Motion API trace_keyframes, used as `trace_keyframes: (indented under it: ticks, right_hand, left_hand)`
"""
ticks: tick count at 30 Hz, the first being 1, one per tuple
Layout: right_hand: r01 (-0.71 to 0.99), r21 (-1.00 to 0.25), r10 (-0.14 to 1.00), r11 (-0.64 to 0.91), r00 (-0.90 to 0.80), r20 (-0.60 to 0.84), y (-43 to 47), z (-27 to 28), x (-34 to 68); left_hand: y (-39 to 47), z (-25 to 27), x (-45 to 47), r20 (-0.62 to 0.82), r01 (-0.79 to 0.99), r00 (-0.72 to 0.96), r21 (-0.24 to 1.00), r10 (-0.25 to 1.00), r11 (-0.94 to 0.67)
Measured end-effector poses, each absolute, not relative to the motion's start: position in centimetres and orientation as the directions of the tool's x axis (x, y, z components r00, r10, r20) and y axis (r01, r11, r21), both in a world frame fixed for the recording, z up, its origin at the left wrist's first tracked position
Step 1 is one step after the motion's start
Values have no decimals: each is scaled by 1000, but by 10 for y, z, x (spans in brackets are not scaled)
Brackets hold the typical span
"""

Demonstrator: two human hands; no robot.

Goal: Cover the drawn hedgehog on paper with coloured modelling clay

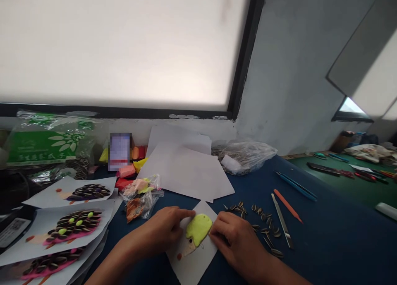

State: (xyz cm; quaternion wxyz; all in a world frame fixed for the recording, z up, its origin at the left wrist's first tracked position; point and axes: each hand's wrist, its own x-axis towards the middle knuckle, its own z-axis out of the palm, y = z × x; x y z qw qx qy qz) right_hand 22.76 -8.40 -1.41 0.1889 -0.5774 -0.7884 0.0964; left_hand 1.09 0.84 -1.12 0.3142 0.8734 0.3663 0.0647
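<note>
A small sheet of white paper (207, 265) lies turned on the blue table in front of me. On it is a clay hedgehog with a flat yellow-green clay body (199, 228), a pale pointed face (190, 247), a dark eye and a brown nose. My left hand (169, 225) rests at the paper's left side, its index finger stretched to the upper edge of the yellow-green clay and the other fingers curled. At the clay's right edge, the fingers of my right hand (234, 237) are pressed together; anything between them is hidden.
Sunflower seeds (263, 214) lie scattered right of my right hand, beside a metal tool (282, 222), an orange tool (288, 206) and blue tweezers (296, 185). Finished hedgehog sheets (93, 243) overlap at left. Bagged clay (141, 194), white sheets (186, 169) and a plastic bag (251, 154) sit behind.
</note>
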Motion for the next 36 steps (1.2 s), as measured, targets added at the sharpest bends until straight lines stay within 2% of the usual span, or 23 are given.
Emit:
trace_keyframes:
  ticks: [16,26,36]
  right_hand:
    - [911,-229,934,344,-308,180,-86,-10,222]
    - [918,-269,953,293,-257,161,-84,-10,222]
    - [905,-261,937,335,-292,192,-85,-13,222]
  left_hand:
    - [7,-9,12,-129,615,711,590,691,-523]
    - [2,1,15,-152,640,699,569,698,-517]
    - [3,1,14,-163,643,702,565,694,-518]
